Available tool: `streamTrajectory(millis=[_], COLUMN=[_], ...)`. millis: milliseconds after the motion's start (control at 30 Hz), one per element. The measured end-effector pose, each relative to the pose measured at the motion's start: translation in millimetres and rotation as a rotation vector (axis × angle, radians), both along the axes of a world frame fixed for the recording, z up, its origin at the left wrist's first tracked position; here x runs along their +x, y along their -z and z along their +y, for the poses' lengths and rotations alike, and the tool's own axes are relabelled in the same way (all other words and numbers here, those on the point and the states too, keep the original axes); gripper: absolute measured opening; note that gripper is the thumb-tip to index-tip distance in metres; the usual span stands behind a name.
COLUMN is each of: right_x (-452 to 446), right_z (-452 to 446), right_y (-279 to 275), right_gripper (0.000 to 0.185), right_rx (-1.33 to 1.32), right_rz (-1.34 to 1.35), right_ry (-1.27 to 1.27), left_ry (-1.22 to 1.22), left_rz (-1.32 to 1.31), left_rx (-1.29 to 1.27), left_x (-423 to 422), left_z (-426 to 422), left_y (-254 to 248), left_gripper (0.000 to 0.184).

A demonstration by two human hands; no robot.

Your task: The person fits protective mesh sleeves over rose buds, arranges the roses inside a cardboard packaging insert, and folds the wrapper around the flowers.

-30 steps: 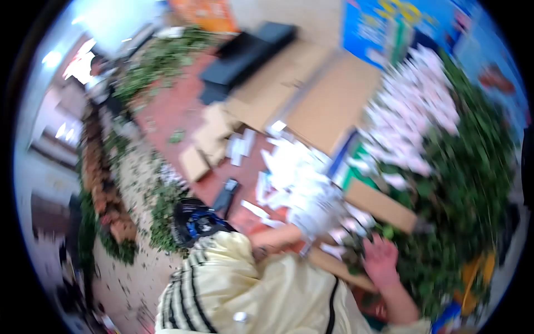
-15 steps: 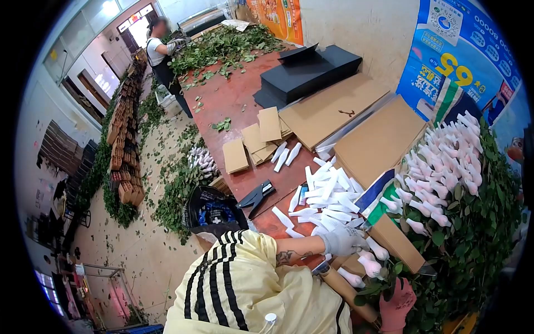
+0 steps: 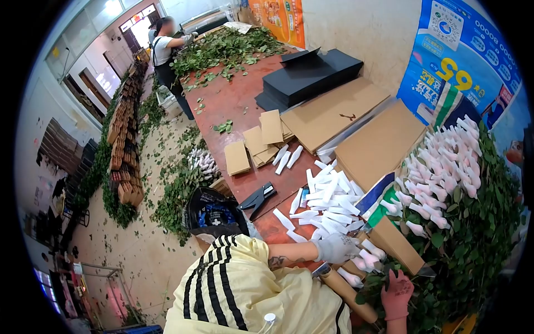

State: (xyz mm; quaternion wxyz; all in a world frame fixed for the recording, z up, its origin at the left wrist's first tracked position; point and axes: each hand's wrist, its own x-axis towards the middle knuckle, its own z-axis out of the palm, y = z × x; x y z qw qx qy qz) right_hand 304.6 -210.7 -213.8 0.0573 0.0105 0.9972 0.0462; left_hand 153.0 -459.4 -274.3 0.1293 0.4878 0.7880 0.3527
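Head view: a person in a yellow jacket works over the near end of a red table (image 3: 222,114), both hands gloved. Judged by how things lie, the work looks partway through: a few flowers (image 3: 351,279) in white net sleeves lie side by side between an upright cardboard strip (image 3: 396,245) and a cardboard edge (image 3: 349,293) close to the jacket. Far more sleeved flowers form a large heap (image 3: 442,164) beyond the strip, heads showing above thick green leaves (image 3: 473,250), and these lie outside the cardboard. Loose white sleeves (image 3: 334,203), with no blooms visible in them, are scattered on the table beyond the left hand (image 3: 336,248). A black stapler (image 3: 257,200) lies apart from them, near small brown cards (image 3: 238,158).

As for the hands, the left, in a pale grey glove, is just beside the sleeved heads in the cardboard, its fingers reaching toward them from the table side; whether they grip a flower or only rest against one, I cannot tell. The right hand (image 3: 397,288), in a pink glove, is at the leafy end of those flowers, below and to the right of the heads. Its fingers are bent among dark leaves, and their grip is too hidden to judge. The flower heads sit between the two hands.
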Motion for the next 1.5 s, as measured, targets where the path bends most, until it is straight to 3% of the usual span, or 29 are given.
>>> streamTrajectory(millis=[67, 133, 167, 233, 300, 333, 367, 400, 433, 500, 533, 633, 733, 767, 867, 933, 1000, 1067, 1133, 1267, 1400, 1433, 1500], right_x=[-2.8, -3.3, -4.9, -16.0, -10.1, -10.0, -8.8, -12.9, -16.5, -21.4, -21.7, -29.9, -35.2, -26.4, -21.6, -18.3, -8.1, -8.8, -19.3, -30.5, -36.3, -36.4, -30.0], right_z=[-1.6, 1.0, 2.1, -4.9, 1.1, 2.1, 3.0, -0.3, -3.8, -5.6, -5.8, -14.6, -18.2, -17.6, -39.8, -41.6, -38.8, -37.4, -40.0, -52.3, -57.3, -54.9, -51.7], right_y=[3.4, 10.1, 19.6, 5.1, 10.5, 20.9, 30.7, 27.2, 23.8, 17.5, 21.2, 11.2, -17.5, -15.2, -47.8, -49.7, -39.7, -15.9, -3.6, -24.8, -5.7, -3.9, 1.3], right_gripper=[0.054, 0.054, 0.054, 0.047, 0.043, 0.034, 0.027, 0.023, 0.020, 0.022, 0.022, 0.036, 0.039, 0.029, 0.028, 0.031, 0.034, 0.037, 0.033, 0.033, 0.033, 0.034, 0.034], right_rx=[-0.011, 0.041, 0.140, 0.134, 0.200, 0.184, 0.166, -0.081, -0.327, 0.024, 0.022, 0.076, 0.016, -0.008, 0.052, 0.000, -0.177, -0.211, -0.294, -0.301, -0.226, -0.260, -0.297], right_rz=[0.010, 0.041, 0.155, 0.076, 0.160, 0.106, 0.051, 0.025, 0.006, 0.301, 0.294, -0.133, -0.261, 0.078, 0.222, 0.206, 0.020, 0.070, -0.256, -0.313, -0.393, -0.357, -0.330], right_ry=[-0.027, -0.107, -0.189, -0.128, -0.178, -0.202, -0.224, -0.173, -0.117, -0.229, -0.217, -0.168, -0.052, -0.170, -0.211, -0.285, -0.427, -0.430, -0.272, -0.234, -0.221, -0.237, -0.254], left_ry=[-0.044, -0.054, -0.030, 0.010, 0.028, -0.001, -0.059, -0.092, -0.091, -0.082, -0.071, -0.069, -0.079, -0.024, 0.091, 0.155, 0.176, 0.244, 0.254, 0.289, 0.366, 0.362, 0.358], left_rz=[-0.027, 0.105, 0.138, 0.194, 0.164, 0.031, -0.021, -0.140, -0.095, -0.048, -0.024, 0.070, 0.244, 0.197, 0.164, 0.137, 0.123, 0.121, 0.109, 0.060, 0.032, -0.136, -0.050], left_rx=[0.039, -0.037, -0.031, 0.007, 0.061, 0.104, -0.043, -0.036, 0.029, 0.090, 0.055, -0.010, 0.024, 0.061, 0.029, -0.073, -0.068, -0.083, -0.087, -0.124, -0.145, -0.156, -0.113], left_x=[4.8, 5.1, 5.8, 4.9, 9.7, 6.0, 5.2, 5.2, 5.3, 3.3, 3.1, 1.6, 1.1, 3.6, -0.4, -5.7, -11.1, -17.7, -22.1, -28.9, -32.7, -33.2, -31.1], left_z=[-6.5, -11.2, -8.4, -18.1, -11.8, -7.3, -6.6, -1.5, -7.3, -4.1, -3.8, -0.1, 4.1, 11.2, 16.2, 16.2, 17.7, 19.5, 21.0, 25.4, 28.4, 26.7, 24.9], left_y=[-6.1, -23.2, -17.0, 11.2, 27.2, 17.3, -7.9, -4.3, -6.1, -8.3, -9.7, -33.6, -45.2, -54.7, -44.4, -35.0, -41.7, -39.8, -34.4, -31.3, -25.6, -26.0, -24.4], left_gripper=[0.010, 0.010, 0.012, 0.022, 0.033, 0.031, 0.028, 0.025, 0.024, 0.024, 0.024, 0.025, 0.032, 0.036, 0.045, 0.043, 0.042, 0.040, 0.040, 0.044, 0.046, 0.047, 0.048])
